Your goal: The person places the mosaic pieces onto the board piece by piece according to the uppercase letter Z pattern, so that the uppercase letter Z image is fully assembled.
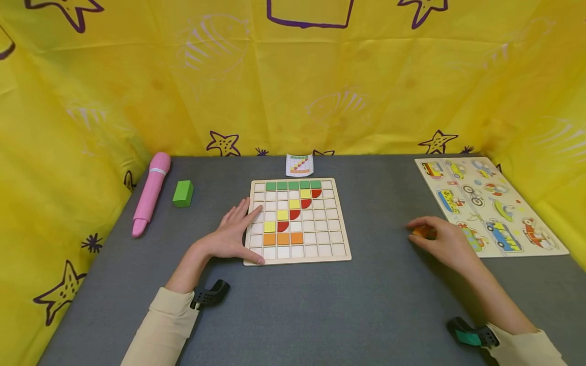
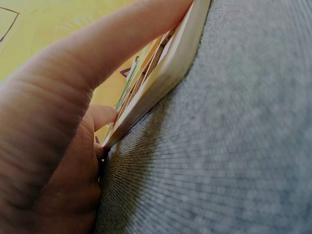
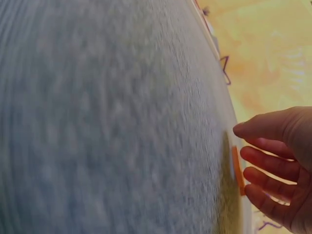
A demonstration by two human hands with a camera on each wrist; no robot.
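A pale wooden grid board [image 1: 324, 225] lies mid-table with several green, yellow and red pieces and three orange squares [image 1: 283, 238] in its cells. My left hand [image 1: 229, 235] is spread at the board's left side. Its thumb rests on the near left corner and its index finger reaches over the left cells; the left wrist view shows thumb and fingertip at the rim. My right hand [image 1: 445, 243] is low over the table to the right, fingers curved down around an orange piece [image 1: 423, 232]. In the right wrist view its fingertips [image 3: 247, 187] meet that thin orange piece, with the thumb apart.
A small pattern card [image 1: 299, 165] stands behind the board. To the right lies a picture puzzle board [image 1: 496, 213] of vehicles, beside my right hand. A green block [image 1: 183, 193] and a pink wand-shaped object [image 1: 151, 194] are at the left. Yellow cloth [image 1: 284, 91] borders the table.
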